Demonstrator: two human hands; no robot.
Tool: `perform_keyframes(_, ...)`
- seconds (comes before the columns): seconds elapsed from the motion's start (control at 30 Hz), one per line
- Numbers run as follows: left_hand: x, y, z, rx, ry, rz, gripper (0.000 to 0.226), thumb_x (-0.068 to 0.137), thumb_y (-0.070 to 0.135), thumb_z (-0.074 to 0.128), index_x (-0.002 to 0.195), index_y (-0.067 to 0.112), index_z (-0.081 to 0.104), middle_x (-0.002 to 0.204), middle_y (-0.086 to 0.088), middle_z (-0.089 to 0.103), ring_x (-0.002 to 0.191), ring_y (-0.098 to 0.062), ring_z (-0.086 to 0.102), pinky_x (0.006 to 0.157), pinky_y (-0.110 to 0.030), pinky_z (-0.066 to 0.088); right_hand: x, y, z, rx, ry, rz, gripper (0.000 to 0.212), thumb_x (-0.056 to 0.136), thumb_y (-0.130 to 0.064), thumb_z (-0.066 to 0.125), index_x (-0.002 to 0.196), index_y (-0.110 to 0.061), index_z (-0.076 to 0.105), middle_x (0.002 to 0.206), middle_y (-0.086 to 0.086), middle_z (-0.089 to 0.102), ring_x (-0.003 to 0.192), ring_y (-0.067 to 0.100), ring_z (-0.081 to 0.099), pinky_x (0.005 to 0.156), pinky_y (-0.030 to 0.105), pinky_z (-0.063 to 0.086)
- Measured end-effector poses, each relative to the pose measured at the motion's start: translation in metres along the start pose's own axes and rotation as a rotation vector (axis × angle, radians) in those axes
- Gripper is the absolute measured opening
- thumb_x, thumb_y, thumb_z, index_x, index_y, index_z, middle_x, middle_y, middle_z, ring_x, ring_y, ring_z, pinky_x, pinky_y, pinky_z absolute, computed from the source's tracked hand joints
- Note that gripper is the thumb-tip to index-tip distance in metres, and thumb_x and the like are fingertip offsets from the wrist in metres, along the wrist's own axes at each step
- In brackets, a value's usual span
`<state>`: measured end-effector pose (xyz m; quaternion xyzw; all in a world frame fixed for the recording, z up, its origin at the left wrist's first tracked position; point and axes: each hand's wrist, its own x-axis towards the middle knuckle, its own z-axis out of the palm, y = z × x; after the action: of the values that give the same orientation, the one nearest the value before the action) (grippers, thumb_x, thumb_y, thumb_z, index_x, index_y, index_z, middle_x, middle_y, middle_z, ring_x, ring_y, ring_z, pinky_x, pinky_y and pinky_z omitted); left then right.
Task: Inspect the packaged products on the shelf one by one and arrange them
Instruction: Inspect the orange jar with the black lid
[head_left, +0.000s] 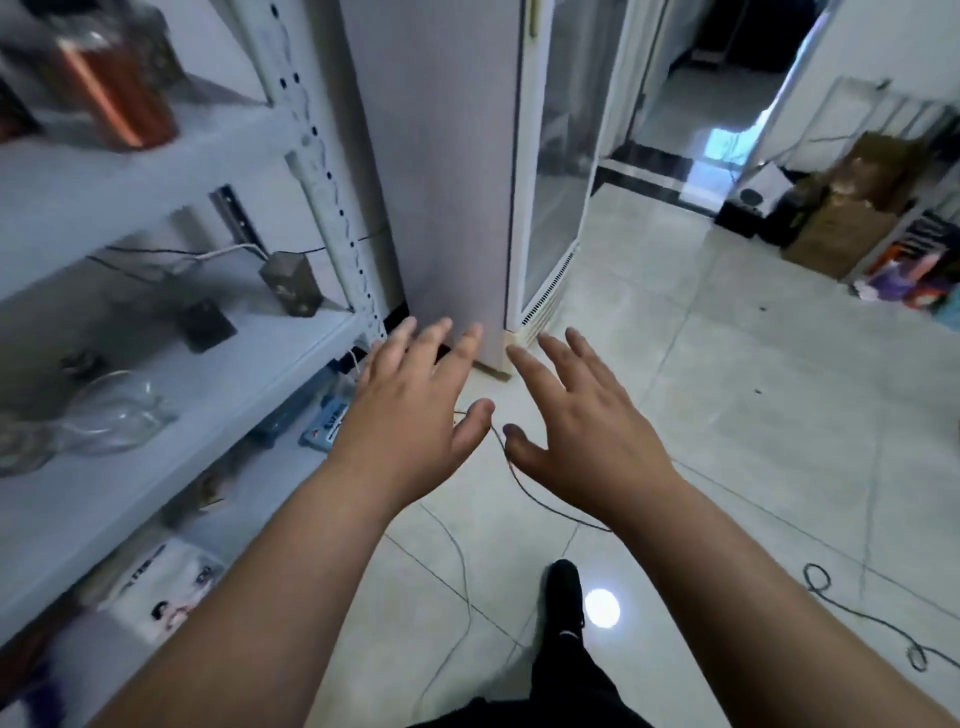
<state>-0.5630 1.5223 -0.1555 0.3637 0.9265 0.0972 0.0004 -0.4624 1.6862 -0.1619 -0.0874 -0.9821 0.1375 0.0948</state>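
Grip: none. My left hand (415, 415) and right hand (587, 436) are spread and empty.
Risk: floor cable (544, 509) may snag my shoe (565, 592); a careless reach may knock the glass jar (114, 410) off the shelf (234, 374).

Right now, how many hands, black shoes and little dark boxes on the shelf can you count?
Hands: 2, the left hand and the right hand
Black shoe: 1
Little dark boxes on the white shelf: 2, the brown box and the black box
Total: 5
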Motion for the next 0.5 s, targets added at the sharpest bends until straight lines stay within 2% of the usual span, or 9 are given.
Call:
perform_keyframes(0.1, 0.013, -0.03, -0.01, 0.024, 0.023, -0.123, 0.08, 0.088, 0.064, 0.016, 0.161, 0.031, 0.02, 0.166, -0.004, 0.027, 0.154, -0.031, 0.014, 0.124, -0.053, 0.018, 0.054, -0.009, 0.006, 0.04, -0.064, -0.123, 0.075, 0.096, -0.046, 0.06, 0.161, -0.024, 0.031, 0.168, 0.011, 0.027, 0.159, 0.031, 0.01, 0.126, 0.043, 0.018)
perform_keyframes(0.2, 0.031, -0.052, -0.026, 0.042, 0.045, -0.261, 0.083, 0.086, 0.066, 0.013, 0.162, 0.033, 0.014, 0.167, -0.001, 0.023, 0.155, -0.028, 0.01, 0.126, -0.047, 0.014, 0.108, -0.019, 0.01, 0.064, -0.111, -0.253, 0.075, 0.096, -0.049, 0.057, 0.161, -0.027, 0.027, 0.169, 0.009, 0.023, 0.159, 0.031, 0.007, 0.126, 0.044, 0.017)
perform_keyframes(0.3, 0.053, -0.074, -0.039, 0.057, 0.087, -0.379, 0.073, 0.096, 0.063, 0.023, 0.162, 0.035, 0.009, 0.168, 0.001, 0.018, 0.155, -0.027, 0.006, 0.126, -0.046, 0.011, 0.159, -0.028, 0.012, 0.07, -0.108, -0.382, 0.073, 0.093, -0.045, 0.062, 0.157, -0.022, 0.036, 0.164, 0.015, 0.034, 0.156, 0.037, 0.019, 0.123, 0.051, 0.027)
perform_keyframes(0.37, 0.065, -0.087, -0.045, 0.073, 0.121, -0.452, 0.077, 0.092, 0.066, 0.017, 0.162, 0.035, 0.008, 0.167, 0.001, 0.02, 0.155, -0.026, 0.006, 0.126, -0.047, 0.012, 0.192, -0.033, 0.013, 0.089, -0.096, -0.463, 0.07, 0.091, -0.042, 0.064, 0.154, -0.02, 0.042, 0.16, 0.018, 0.04, 0.154, 0.04, 0.025, 0.122, 0.053, 0.029)
perform_keyframes(0.43, 0.074, -0.099, -0.05, 0.077, 0.167, -0.53, 0.081, 0.088, 0.067, 0.014, 0.161, 0.034, 0.014, 0.165, -0.002, 0.026, 0.155, -0.028, 0.011, 0.126, -0.049, 0.013, 0.225, -0.04, 0.012, 0.092, -0.114, -0.546, 0.072, 0.092, -0.043, 0.063, 0.156, -0.02, 0.039, 0.162, 0.017, 0.036, 0.156, 0.038, 0.021, 0.123, 0.047, 0.021)
perform_keyframes(0.5, 0.078, -0.108, -0.054, 0.056, 0.238, -0.601, 0.079, 0.089, 0.065, 0.02, 0.16, 0.03, 0.024, 0.161, -0.005, 0.034, 0.153, -0.03, 0.019, 0.125, -0.05, 0.017, 0.254, -0.049, 0.012, 0.099, -0.144, -0.629, 0.073, 0.095, -0.045, 0.06, 0.16, -0.024, 0.032, 0.167, 0.012, 0.027, 0.158, 0.034, 0.012, 0.125, 0.043, 0.016)
